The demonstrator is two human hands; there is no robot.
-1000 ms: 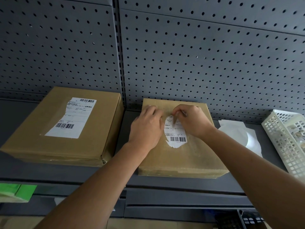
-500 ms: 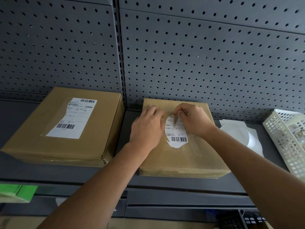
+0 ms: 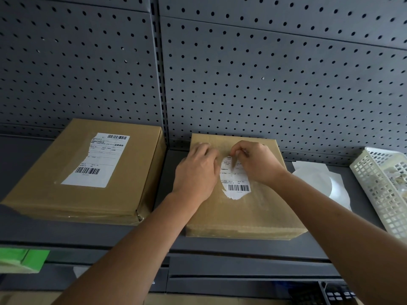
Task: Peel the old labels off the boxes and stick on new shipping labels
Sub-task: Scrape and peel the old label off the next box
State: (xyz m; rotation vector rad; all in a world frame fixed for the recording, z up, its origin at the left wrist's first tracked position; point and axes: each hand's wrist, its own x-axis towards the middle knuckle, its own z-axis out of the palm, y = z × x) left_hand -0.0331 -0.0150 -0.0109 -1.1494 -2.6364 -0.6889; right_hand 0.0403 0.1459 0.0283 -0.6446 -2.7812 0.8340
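Peeling step: left hand (image 3: 196,172) flat, bracing box (image 3: 242,216); right hand (image 3: 257,164) apparently pinching old label (image 3: 235,181) at its top edge. Next: slow, low pull.

your bare left hand (image 3: 196,172) and your bare right hand (image 3: 257,164) carry no covering. your left forearm (image 3: 136,249) and your right forearm (image 3: 330,216) are uncovered skin from the wrists down to the lower edge of the view. the backs of your hands show knuckle ridges and faint tendon lines. your fingernails are too small to make out.
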